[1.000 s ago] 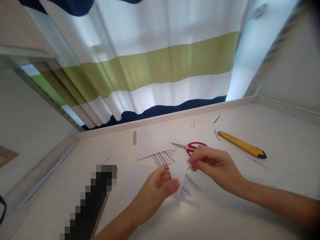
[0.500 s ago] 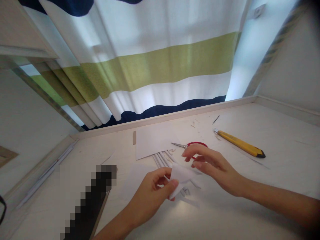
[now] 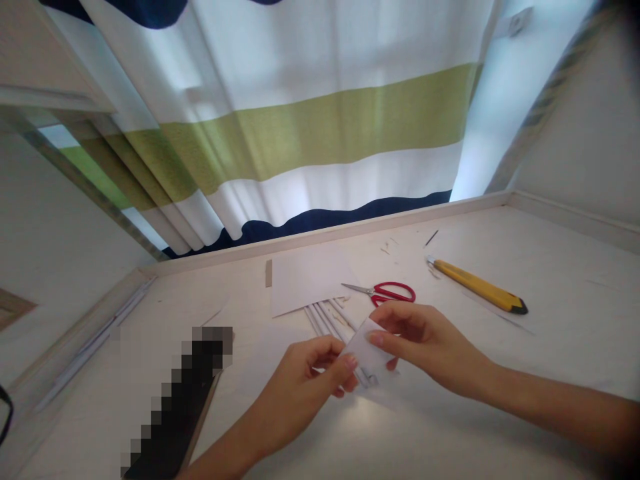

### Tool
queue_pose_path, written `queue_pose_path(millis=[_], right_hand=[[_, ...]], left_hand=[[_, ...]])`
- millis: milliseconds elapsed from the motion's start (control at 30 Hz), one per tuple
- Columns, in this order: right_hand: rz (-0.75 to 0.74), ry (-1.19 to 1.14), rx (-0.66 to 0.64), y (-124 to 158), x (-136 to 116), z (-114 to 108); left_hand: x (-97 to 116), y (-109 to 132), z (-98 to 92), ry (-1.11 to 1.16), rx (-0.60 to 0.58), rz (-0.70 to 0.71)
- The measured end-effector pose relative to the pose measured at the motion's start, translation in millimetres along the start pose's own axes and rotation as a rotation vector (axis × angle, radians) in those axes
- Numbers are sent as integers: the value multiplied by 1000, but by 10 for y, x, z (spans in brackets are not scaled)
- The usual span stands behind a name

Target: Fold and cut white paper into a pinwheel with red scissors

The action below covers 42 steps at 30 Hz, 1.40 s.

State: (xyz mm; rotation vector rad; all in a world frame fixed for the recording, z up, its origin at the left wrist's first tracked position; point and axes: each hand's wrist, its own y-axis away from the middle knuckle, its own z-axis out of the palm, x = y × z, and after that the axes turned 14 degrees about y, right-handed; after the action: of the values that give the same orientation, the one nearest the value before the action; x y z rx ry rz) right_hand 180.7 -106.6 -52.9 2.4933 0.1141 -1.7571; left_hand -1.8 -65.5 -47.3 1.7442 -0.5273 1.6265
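A small piece of white paper (image 3: 366, 347) is held above the table between both hands. My left hand (image 3: 313, 377) pinches its left edge between thumb and fingers. On the opposite edge, my right hand (image 3: 425, 340) grips the paper with the thumb on top. Beneath and behind the paper lie several thin rolled paper tubes (image 3: 320, 319), partly hidden by it. Red-handled scissors (image 3: 395, 291) rest just beyond my right hand, blades pointing left.
A yellow utility knife (image 3: 475, 283) lies to the right, with a thin dark stick (image 3: 431, 237) behind it. A white sheet (image 3: 305, 277) lies near the back ledge. At left are a pixelated dark object (image 3: 185, 407) and long papers (image 3: 95, 347) along the wall.
My right hand has moved left and down and closed on the paper's right edge. The scissors' handles now show fully. My left hand keeps its pinch.
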Motion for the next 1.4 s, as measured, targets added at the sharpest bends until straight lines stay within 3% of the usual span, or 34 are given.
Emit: queue_pose_path(millis=[167, 333, 600, 933, 1200, 1400], right_hand=[[-28, -27, 22, -2, -20, 7], [-31, -36, 63, -9, -14, 15], [-102, 217, 130, 19, -42, -13], [-214, 321, 36, 50, -98, -42], [-161, 291, 217, 88, -56, -32], [-171, 283, 211, 85, -66, -41]], left_hand=[[15, 26, 8, -44, 60, 101], [5, 41, 19, -48, 104, 94], [66, 76, 38, -61, 18, 71], [128, 121, 50, -231, 14, 137], [81, 110, 47, -129, 239, 152], [89, 137, 47, -228, 270, 263]])
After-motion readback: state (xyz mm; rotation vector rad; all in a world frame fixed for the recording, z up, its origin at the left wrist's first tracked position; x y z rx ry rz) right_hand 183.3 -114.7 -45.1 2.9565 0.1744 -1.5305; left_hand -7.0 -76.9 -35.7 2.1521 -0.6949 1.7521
